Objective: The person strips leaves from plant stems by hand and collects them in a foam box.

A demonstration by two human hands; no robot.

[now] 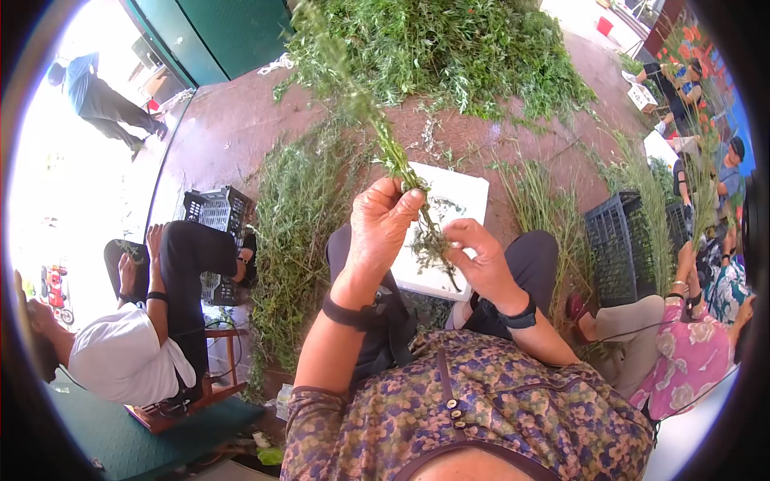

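My left hand (383, 218) is closed around a long leafy plant stalk (387, 143), thumb pressed along it. The stalk's leafy top points up and away, blurred at its tip, and its lower end hangs toward my right hand. My right hand (480, 255) is at that lower end, thumb and fingers bent together at the small leaves; whether a leaf is pinched between them I cannot make out. Under both hands is a white foam box (465, 191) in front of my knees, with bits of leaf on it.
A big heap of green plants (449, 48) lies ahead. Cut stalks lie to my left (297, 240) and right (545, 200). Black crates (215, 210) (618, 248) stand on both sides. People sit close by, one in a white shirt (120, 361), another in pink (690, 345).
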